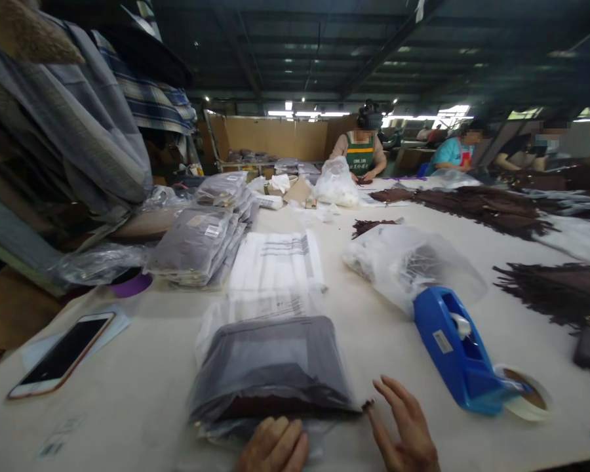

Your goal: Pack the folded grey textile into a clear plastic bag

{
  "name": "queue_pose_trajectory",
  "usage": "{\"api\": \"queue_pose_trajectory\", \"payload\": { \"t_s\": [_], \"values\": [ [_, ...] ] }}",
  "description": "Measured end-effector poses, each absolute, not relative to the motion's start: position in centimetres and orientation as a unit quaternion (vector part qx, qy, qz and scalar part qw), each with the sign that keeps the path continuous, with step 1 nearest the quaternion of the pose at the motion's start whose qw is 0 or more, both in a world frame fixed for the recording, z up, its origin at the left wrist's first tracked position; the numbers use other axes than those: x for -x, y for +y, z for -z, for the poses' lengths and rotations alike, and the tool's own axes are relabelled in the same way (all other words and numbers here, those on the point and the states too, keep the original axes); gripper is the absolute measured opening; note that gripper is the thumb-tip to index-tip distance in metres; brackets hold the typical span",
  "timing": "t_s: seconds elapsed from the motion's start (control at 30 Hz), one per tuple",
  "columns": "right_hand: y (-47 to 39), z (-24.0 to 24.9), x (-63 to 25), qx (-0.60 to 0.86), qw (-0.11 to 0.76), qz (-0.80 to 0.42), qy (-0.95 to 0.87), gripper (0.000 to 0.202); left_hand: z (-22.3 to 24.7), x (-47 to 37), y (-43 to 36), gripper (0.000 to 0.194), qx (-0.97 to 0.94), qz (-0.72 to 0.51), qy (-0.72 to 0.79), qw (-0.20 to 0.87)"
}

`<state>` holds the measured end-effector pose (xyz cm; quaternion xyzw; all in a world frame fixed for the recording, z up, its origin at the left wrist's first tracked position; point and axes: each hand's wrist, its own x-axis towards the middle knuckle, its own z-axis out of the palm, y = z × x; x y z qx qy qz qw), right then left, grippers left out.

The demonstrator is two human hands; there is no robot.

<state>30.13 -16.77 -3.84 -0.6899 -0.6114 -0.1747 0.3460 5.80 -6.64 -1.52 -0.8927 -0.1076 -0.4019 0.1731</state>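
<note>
The person is packing a dark cloth into a clear bag (270, 367) at the near table edge. The left hand (274, 446), fingers curled, presses the bag's open end. The right hand (404, 429) is open, at three o'clock of it. Sealing probably needs the blue tape holder (455, 351), at two o'clock.

The hall is dim under a dark ceiling, lit by strips of ceiling lights (305, 113) far back and blown-out windows (450, 113) at the right. The pale tabletop (142, 367) is evenly lit, with soft shadows. Plastic bags (413, 262) carry faint glare. Wide-angle distortion bends the edges, and the hanging garments (63, 118) at left and the far right smear with blur.
</note>
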Motion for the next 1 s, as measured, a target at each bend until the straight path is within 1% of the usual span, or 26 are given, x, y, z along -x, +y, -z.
{"api": "queue_pose_trajectory", "payload": {
  "t_s": [0.07, 0.17, 0.23, 0.3, 0.4, 0.43, 0.5, 0.57, 0.6, 0.67, 0.77, 0.87, 0.93, 1.0],
  "values": [
    [-17.8, 5.4, -31.2, 0.713, 0.343, 0.146, -0.594, 0.036, 1.7, -7.5, -6.2, 0.037, 0.884, 0.432, -0.079, 0.161],
    [-18.0, 6.6, -31.0, 0.719, 0.347, 0.094, -0.594, 0.036, 2.1, -9.5, -6.3, 0.031, 0.896, 0.420, -0.041, 0.140],
    [-17.5, 6.6, -30.4, 0.715, 0.359, 0.057, -0.597, 0.038, 2.4, -10.7, -6.6, 0.029, 0.901, 0.411, -0.024, 0.139],
    [-17.0, 6.2, -29.9, 0.715, 0.363, 0.037, -0.596, 0.040, 2.6, -11.8, -7.0, 0.032, 0.894, 0.423, -0.021, 0.146],
    [-16.3, 5.2, -29.4, 0.716, 0.351, 0.057, -0.600, 0.042, 3.1, -13.1, -7.5, 0.035, 0.892, 0.428, -0.027, 0.145],
    [-16.1, 4.9, -29.2, 0.713, 0.351, 0.072, -0.603, 0.040, 3.3, -13.4, -7.7, 0.036, 0.892, 0.430, -0.028, 0.140],
    [-15.7, 4.4, -28.9, 0.698, 0.364, 0.087, -0.610, 0.029, 3.6, -13.6, -7.8, 0.037, 0.889, 0.437, -0.031, 0.130],
    [-15.3, 4.1, -28.6, 0.688, 0.389, 0.067, -0.609, 0.015, 3.8, -13.6, -7.9, 0.039, 0.890, 0.436, -0.028, 0.130],
    [-15.1, 3.9, -28.4, 0.685, 0.403, 0.045, -0.605, 0.013, 3.8, -13.5, -7.8, 0.039, 0.892, 0.431, -0.025, 0.134],
    [-14.8, 3.6, -28.3, 0.687, 0.431, -0.009, -0.585, 0.017, 3.8, -13.5, -7.8, 0.039, 0.895, 0.422, -0.025, 0.142],
    [-14.5, 3.0, -28.6, 0.694, 0.459, -0.124, -0.541, 0.020, 3.5, -14.1, -7.9, 0.039, 0.899, 0.409, -0.036, 0.155],
    [-14.4, 2.4, -29.0, 0.688, 0.480, -0.233, -0.491, 0.020, 3.2, -15.6, -8.2, 0.035, 0.893, 0.416, -0.071, 0.155],
    [-14.3, 2.2, -29.2, 0.679, 0.491, -0.267, -0.476, 0.021, 3.0, -16.7, -8.5, 0.032, 0.886, 0.432, -0.090, 0.141],
    [-14.3, 2.2, -29.3, 0.674, 0.494, -0.276, -0.476, 0.021, 2.8, -17.5, -8.6, 0.034, 0.885, 0.437, -0.098, 0.125]
  ]
}}
